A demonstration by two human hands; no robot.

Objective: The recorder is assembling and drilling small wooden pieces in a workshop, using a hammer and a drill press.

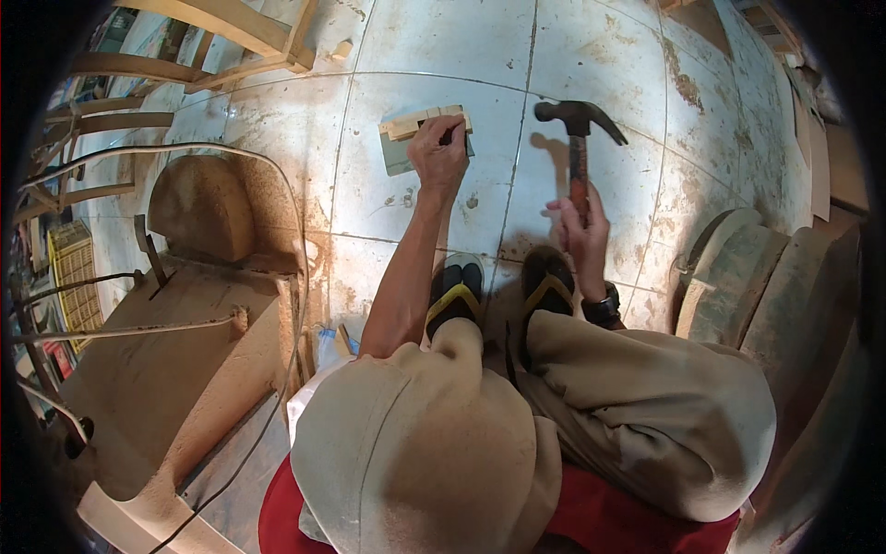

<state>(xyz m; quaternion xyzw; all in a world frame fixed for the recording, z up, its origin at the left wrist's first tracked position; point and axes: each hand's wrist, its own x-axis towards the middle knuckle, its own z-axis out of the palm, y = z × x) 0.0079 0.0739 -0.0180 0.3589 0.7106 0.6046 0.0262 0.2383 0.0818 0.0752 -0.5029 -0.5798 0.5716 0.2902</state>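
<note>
Right hand (586, 242) grips hammer (579, 157); left hand (438, 155) curled at wood block (399, 127), grasp unclear. Likely hammering; next strike needs careful aim.

no readable text, label, number or sign.
on the hammer (578, 166) itself, neither the dark head nor the worn reddish handle gives any lettering that can be made out. below the hammer, the dark wristwatch (602, 307) shows no digits clear enough to read. far to the left of the hammer and lower, the yellow item (74, 277) carries a fine grid-like pattern, too small to tell as print; the coloured items (63, 358) beside it are too blurred to read. left of the hammer, the dark smudges (401, 198) on the floor tiles (443, 46) form no legible characters.
</note>
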